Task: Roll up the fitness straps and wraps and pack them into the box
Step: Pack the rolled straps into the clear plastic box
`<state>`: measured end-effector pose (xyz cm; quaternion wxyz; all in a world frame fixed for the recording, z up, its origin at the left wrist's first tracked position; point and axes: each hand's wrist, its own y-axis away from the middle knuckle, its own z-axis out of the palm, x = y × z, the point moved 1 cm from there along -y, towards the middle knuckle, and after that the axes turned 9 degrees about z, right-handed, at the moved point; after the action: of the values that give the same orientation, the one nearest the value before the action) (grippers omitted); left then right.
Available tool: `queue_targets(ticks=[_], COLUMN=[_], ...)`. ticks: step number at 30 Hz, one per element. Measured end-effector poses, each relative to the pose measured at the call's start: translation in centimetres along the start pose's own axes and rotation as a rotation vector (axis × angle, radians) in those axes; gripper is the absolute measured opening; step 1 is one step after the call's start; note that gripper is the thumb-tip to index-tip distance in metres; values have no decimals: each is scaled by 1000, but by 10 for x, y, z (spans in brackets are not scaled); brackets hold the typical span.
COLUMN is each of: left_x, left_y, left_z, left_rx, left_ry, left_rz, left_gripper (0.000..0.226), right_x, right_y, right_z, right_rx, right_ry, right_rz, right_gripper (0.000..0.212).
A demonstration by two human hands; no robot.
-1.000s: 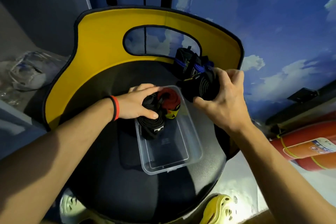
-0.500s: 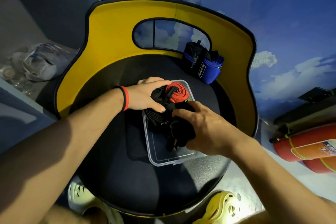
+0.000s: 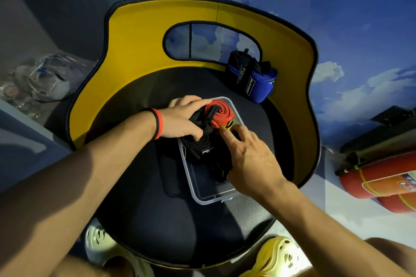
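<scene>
Lifted off the black bundle (image 3: 219, 171) it was pressing down half a second ago, the right hand (image 3: 252, 159) now hovers over the box (image 3: 202, 198), its fingers loosely apart and the forefinger tip touching the yellow tag at the near edge of the red roll (image 3: 221, 113). That bundle lies loose in the middle of the box, partly under the palm. At the far end of the box the left hand (image 3: 180, 119) has stayed put, fingers and thumb clamped on the black roll (image 3: 198, 146) beside the red roll. Beyond the box, against the yellow chair back (image 3: 139, 51), two blue and black wraps (image 3: 261, 85) remain on the seat (image 3: 157, 220), unpacked as before.
</scene>
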<state>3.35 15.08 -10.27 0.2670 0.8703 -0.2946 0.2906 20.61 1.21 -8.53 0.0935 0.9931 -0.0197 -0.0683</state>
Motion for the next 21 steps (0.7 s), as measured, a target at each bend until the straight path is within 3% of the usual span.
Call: queue_targets(ticks=[4,7,9,15,21], left_x=[10,8,7,5,3], left_y=[1,1,-1,-2,-2], left_z=[19,22,22,23,19], left_rx=[217,303,320,290,215], left_ry=[-90,-98,-84,-90,-94], left_rz=[-5,18,19,24,10], left_gripper=[87,85,83,81,85], right_x=[12,18,22,28,25], right_y=[-2,-4,-7,-14,-25], right_z=[2,4,3,-3,-3], right_rx=[29,-16,-12,-72,-39], right_ry=[57,125,124,-45,24], right_rz=[-29,-62,-83,-75,-48], right_gripper=[90,110,111,85,85])
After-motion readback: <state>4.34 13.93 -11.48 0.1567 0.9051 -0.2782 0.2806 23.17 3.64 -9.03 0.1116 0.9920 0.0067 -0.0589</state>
